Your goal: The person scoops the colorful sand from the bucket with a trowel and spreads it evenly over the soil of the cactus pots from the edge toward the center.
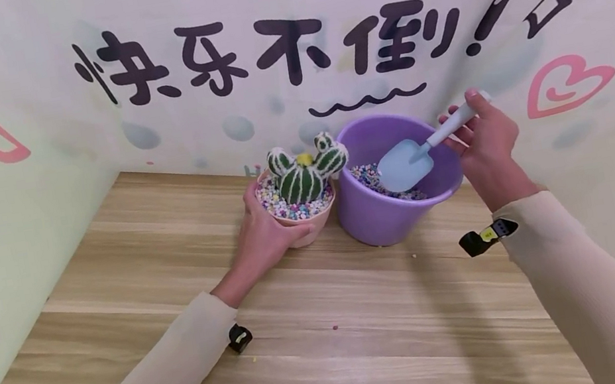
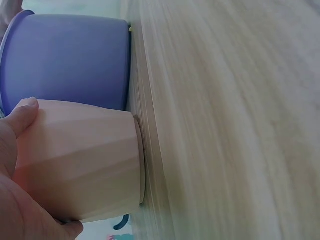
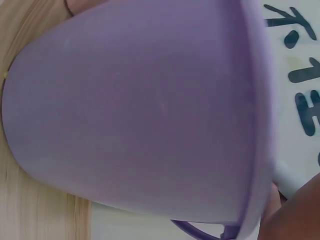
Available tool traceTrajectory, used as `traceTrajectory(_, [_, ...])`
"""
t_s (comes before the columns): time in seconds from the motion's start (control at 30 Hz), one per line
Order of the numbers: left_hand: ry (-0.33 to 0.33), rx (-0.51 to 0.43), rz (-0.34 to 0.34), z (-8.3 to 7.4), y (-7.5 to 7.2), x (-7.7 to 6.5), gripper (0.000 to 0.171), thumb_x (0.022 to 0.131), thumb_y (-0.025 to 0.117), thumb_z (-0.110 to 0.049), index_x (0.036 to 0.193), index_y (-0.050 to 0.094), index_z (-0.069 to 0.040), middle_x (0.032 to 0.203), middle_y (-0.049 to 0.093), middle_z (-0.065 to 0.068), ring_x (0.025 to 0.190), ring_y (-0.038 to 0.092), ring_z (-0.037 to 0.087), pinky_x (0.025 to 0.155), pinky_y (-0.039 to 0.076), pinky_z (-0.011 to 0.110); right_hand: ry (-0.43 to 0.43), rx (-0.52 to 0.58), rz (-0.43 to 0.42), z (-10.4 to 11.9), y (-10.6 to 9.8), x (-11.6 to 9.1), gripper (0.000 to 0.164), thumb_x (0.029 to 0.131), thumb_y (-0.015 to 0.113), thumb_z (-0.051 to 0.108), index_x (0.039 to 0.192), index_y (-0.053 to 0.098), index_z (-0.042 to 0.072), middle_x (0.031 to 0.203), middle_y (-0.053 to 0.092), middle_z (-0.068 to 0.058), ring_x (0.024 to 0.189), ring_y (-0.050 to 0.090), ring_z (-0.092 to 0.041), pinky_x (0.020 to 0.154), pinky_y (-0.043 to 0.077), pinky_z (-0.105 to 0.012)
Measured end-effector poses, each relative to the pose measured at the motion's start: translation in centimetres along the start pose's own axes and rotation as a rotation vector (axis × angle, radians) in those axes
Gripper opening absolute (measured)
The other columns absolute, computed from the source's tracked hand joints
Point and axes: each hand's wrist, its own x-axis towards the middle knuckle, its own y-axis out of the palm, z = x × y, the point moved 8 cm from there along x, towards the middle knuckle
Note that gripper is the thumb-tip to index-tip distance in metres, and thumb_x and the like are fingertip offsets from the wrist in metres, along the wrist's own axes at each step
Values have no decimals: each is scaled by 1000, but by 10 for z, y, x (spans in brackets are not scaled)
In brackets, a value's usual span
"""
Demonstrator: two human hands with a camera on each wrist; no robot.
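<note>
In the head view, my left hand (image 1: 264, 225) grips a pale pink flowerpot (image 2: 85, 160) near its rim, thumb on the near side. Out of the pot's multicoloured pebbles (image 1: 292, 209) rises a knitted green cactus (image 1: 301, 183) with white stripes and a yellow flower. My right hand (image 1: 486, 137) holds the handle of a light blue toy shovel (image 1: 407, 164), its blade inside the purple bucket (image 1: 374, 215). Small coloured pebbles lie in the bucket's bottom. Pot and bucket stand side by side; the right wrist view is mostly filled by the bucket's wall.
A wood-grain tabletop (image 1: 313, 379) lies under both containers, with a few stray pebbles on it, one red pebble (image 1: 335, 328) among them. Close behind stands a white printed backdrop (image 1: 229, 3) with large dark characters. A pale green wall (image 1: 0, 234) bounds the left side.
</note>
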Motion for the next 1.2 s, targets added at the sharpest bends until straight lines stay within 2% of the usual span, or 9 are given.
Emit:
traceTrajectory(0.2, [18, -7, -16, 0, 1, 6, 131, 55, 95, -37, 152, 9, -21, 153, 30, 16, 133, 42, 35, 108, 39, 49, -6, -88, -25, -7, 8, 10, 37, 80, 81, 29, 111, 64, 20, 112, 71, -9, 105, 68, -28, 76, 60, -36])
traceTrajectory(0.37, [26, -9, -27, 0, 1, 10, 130, 55, 95, -36, 152, 9, -24, 154, 31, 15, 134, 42, 34, 108, 39, 48, -11, -152, -3, -9, 17, 12, 38, 80, 81, 31, 111, 63, 20, 110, 71, -8, 103, 69, -26, 75, 58, -32])
traceTrajectory(0.53, [31, -6, -35, 0, 0, 14, 130, 56, 95, -37, 152, 9, -22, 155, 31, 15, 135, 41, 34, 109, 38, 47, -2, -185, 53, -12, 27, 11, 44, 80, 80, 29, 119, 62, 20, 102, 72, -8, 92, 72, -26, 71, 59, -32])
traceTrajectory(0.7, [30, -4, -30, 0, 1, 17, 129, 55, 96, -36, 151, 12, -24, 152, 33, 17, 134, 42, 35, 109, 39, 48, 12, -243, 98, -18, 34, 10, 48, 82, 78, 29, 125, 58, 18, 89, 73, -7, 76, 73, -25, 65, 60, -33])
traceTrajectory(0.83, [44, -12, -25, 0, 2, 17, 130, 54, 96, -34, 151, 11, -21, 154, 30, 16, 134, 41, 35, 109, 38, 48, 19, -297, 113, -24, 40, 11, 52, 84, 77, 30, 130, 56, 18, 86, 73, -7, 72, 73, -24, 68, 59, -34])
traceTrajectory(0.93, [56, -14, -22, -1, 2, 17, 129, 55, 96, -35, 151, 11, -20, 154, 30, 15, 134, 41, 35, 110, 37, 47, 28, -343, 105, -28, 42, 13, 56, 84, 76, 33, 134, 55, 21, 95, 73, -7, 82, 73, -25, 81, 57, -38])
traceTrajectory(1.03, [58, -11, -25, -1, 2, 17, 129, 55, 96, -35, 151, 11, -22, 153, 31, 15, 134, 41, 34, 109, 38, 47, 40, -387, 87, -32, 43, 16, 58, 84, 75, 39, 137, 54, 25, 112, 69, -7, 101, 69, -26, 95, 52, -41])
traceTrajectory(1.2, [58, -21, -26, 0, 2, 17, 129, 55, 96, -36, 151, 10, -18, 152, 32, 16, 134, 41, 33, 110, 37, 46, 52, -483, 111, -37, 46, 19, 63, 87, 66, 48, 145, 46, 33, 140, 53, -14, 123, 57, -31, 105, 44, -47])
